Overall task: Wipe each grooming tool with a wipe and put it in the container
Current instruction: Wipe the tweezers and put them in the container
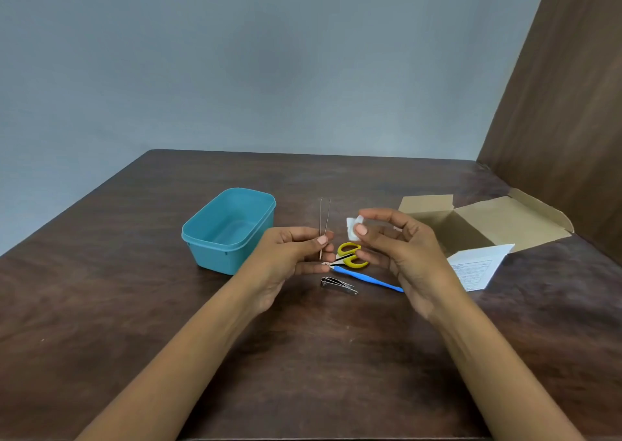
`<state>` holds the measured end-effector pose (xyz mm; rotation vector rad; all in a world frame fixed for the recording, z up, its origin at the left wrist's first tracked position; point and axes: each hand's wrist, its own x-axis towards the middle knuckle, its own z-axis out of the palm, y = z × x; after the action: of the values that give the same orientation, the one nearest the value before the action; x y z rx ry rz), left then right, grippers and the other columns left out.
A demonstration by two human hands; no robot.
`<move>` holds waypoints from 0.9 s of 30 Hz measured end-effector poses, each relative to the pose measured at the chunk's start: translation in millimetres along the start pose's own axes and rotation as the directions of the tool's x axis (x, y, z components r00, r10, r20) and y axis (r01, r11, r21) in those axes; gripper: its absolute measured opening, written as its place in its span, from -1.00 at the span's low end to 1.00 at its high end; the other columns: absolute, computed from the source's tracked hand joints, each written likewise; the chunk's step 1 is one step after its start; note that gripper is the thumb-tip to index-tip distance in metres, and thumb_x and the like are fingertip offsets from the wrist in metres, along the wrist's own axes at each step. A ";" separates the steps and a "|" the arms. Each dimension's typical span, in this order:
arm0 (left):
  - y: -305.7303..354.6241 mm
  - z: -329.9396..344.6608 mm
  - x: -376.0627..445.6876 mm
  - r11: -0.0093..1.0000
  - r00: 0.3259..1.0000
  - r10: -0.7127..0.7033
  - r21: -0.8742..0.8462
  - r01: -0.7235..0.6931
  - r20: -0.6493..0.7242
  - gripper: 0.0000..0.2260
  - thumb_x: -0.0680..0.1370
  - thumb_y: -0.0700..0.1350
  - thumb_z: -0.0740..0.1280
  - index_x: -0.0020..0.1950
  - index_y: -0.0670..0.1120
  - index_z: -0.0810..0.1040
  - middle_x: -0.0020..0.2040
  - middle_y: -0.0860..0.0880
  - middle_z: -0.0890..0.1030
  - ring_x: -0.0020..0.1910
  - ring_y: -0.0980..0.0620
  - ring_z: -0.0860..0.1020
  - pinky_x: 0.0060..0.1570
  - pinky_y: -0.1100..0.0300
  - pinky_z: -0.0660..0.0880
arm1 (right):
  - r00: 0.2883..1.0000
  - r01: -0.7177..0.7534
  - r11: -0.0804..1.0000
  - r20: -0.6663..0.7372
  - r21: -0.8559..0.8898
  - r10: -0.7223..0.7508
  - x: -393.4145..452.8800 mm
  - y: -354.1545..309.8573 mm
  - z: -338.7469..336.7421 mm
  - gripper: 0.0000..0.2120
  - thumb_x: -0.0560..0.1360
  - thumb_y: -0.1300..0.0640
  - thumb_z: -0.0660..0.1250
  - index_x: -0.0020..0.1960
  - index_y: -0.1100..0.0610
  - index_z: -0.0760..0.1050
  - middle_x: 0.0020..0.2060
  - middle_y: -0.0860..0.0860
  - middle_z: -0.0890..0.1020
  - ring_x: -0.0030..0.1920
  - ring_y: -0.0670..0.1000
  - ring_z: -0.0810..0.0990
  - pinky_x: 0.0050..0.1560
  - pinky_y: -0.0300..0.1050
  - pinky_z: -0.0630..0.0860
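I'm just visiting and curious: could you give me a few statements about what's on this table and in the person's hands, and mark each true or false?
1. The left hand holds the tweezers upright. True.
2. The right hand is empty. False: it pinches a small white wipe.
3. The teal container already holds a tool. False: nothing shows inside it.
4. The nail clipper lies on the table. True.
5. The scissors have red handles. False: the handles are yellow.
6. An open cardboard box sits to the right of the hands. True.
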<state>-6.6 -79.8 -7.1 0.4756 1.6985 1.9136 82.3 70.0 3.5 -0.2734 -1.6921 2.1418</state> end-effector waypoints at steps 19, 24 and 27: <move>-6.2 4.8 0.9 0.855 0.964 0.247 0.446 -0.265 0.101 -0.78 0.60 -0.12 0.23 -0.09 -0.19 0.62 -0.47 0.03 0.47 -0.49 0.04 0.56 -0.49 0.29 0.48 | 0.995 0.076 0.978 -0.046 -0.195 -0.087 5.1 12.0 0.0 -0.90 0.35 0.31 0.47 -0.16 0.16 0.66 -0.24 0.08 0.72 -0.18 0.01 0.67 -0.08 -0.14 0.61; -10.2 3.0 2.9 0.779 0.940 0.333 0.539 -0.319 0.075 -0.81 0.60 -0.11 0.23 -0.06 -0.08 0.64 -0.42 -0.02 0.50 -0.41 0.00 0.55 -0.45 0.30 0.49 | 0.998 -0.005 0.996 -0.056 -0.086 0.000 2.9 6.9 -0.5 -0.87 0.35 0.29 0.46 -0.11 0.16 0.62 -0.17 0.12 0.71 -0.16 0.03 0.69 -0.13 -0.14 0.64; -11.2 1.7 3.3 0.743 0.920 0.385 0.568 -0.354 0.070 -0.81 0.60 -0.11 0.23 -0.02 -0.05 0.64 -0.40 0.00 0.47 -0.42 0.14 0.52 -0.45 0.32 0.47 | 0.996 -0.009 0.999 -0.087 -0.049 0.005 2.9 6.1 0.2 -0.83 0.34 0.30 0.46 -0.08 0.17 0.58 -0.16 0.12 0.71 -0.18 0.04 0.70 -0.16 -0.12 0.64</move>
<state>-6.5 -75.7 -18.2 1.0736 2.3630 1.6266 78.5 69.9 -2.1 -0.3811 -1.6988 2.0639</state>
